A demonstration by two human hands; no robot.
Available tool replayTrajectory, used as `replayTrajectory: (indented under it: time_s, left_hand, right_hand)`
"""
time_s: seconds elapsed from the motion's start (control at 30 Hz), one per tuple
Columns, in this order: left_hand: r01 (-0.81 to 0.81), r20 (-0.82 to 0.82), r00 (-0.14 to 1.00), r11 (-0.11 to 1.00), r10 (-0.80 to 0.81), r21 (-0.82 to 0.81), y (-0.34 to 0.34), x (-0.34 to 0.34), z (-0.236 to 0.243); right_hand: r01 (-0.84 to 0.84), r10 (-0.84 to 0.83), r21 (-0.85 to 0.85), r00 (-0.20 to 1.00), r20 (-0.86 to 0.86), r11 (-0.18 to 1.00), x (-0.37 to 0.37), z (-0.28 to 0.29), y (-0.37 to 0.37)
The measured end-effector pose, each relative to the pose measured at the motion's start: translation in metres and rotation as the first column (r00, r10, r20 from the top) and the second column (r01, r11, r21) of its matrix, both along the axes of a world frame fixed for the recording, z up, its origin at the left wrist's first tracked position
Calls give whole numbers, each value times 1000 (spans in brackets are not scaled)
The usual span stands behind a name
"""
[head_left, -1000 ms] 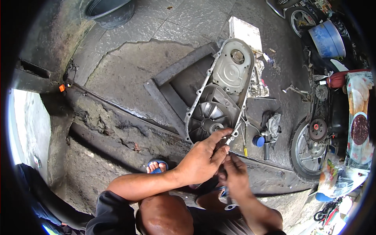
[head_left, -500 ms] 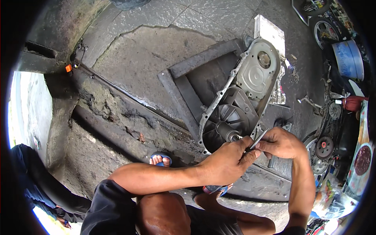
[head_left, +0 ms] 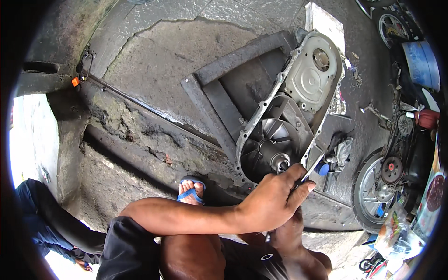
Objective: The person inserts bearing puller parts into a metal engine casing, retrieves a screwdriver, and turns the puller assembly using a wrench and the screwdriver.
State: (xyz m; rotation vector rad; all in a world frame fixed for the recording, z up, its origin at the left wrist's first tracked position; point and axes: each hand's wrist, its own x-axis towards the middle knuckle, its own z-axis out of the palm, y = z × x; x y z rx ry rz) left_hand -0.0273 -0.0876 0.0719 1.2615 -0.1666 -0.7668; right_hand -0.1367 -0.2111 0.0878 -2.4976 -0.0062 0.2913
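Observation:
My left hand (head_left: pixel 275 200) is closed round a thin metal rod (head_left: pixel 314 166), which slants up to the right past the fingers. It hovers over the lower end of an open grey engine casing (head_left: pixel 305 84). Inside the casing sit a finned pulley (head_left: pixel 276 133) and a hollow metal shaft end (head_left: pixel 275 155), just beyond my left fingers. My right hand (head_left: pixel 288 229) is drawn in below the left one, above my lap, its fingers partly covered. A short shiny metal piece (head_left: pixel 267 237) pokes out beside it; its kind is unclear.
A dark angled metal frame (head_left: pixel 210 107) lies under the casing. Right of it are a grey rag (head_left: pixel 344 151), a blue cap (head_left: pixel 322 168) and a motorcycle wheel (head_left: pixel 368 196). A white box (head_left: pixel 324 21) stands beyond. Another person's legs (head_left: pixel 56 224) are at lower left.
My right hand has left the rod beside the casing and swung down and left, below my left hand. My left hand still grips the rod. The view has shifted slightly.

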Motion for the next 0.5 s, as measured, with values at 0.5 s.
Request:
replayTrajectory:
  time_s: [0.5]
  left_hand:
    - [-69,102,992,998,68,10,-2,-8,-5]
  right_hand:
    - [-228,194,5,815,-546,974,133,40,-84]
